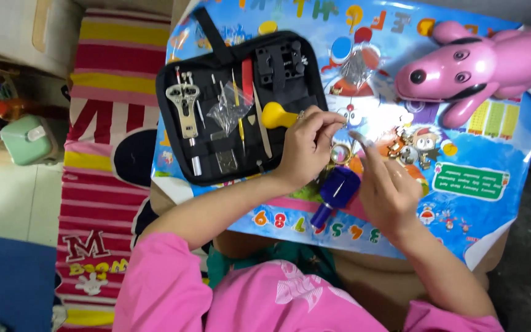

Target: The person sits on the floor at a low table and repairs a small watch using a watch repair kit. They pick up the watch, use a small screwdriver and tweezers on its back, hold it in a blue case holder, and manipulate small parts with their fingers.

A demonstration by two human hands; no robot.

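A black tool case (241, 104) lies open at the left edge of the bench (493, 203), which has a bright picture sheet with cartoon letters on it. Inside the case are a silver wrench tool (184, 101), thin picks and a small clear bag (228, 109). A yellow knob tool (276, 115) sits at the case's right side, just beside the left hand (305, 150).

The left hand is near the middle of the bench. Its fingers are pinched tight on a small shiny round part (340, 152), but the part is too small to tell what it is.

Below it stands a blue holder tool (336, 192), close to the bench's near edge.

The right hand (387, 190) has its pointing finger out toward the small part. Whether it holds anything, I cannot tell.

A pink toy dog (480, 61) lies at the far right corner.
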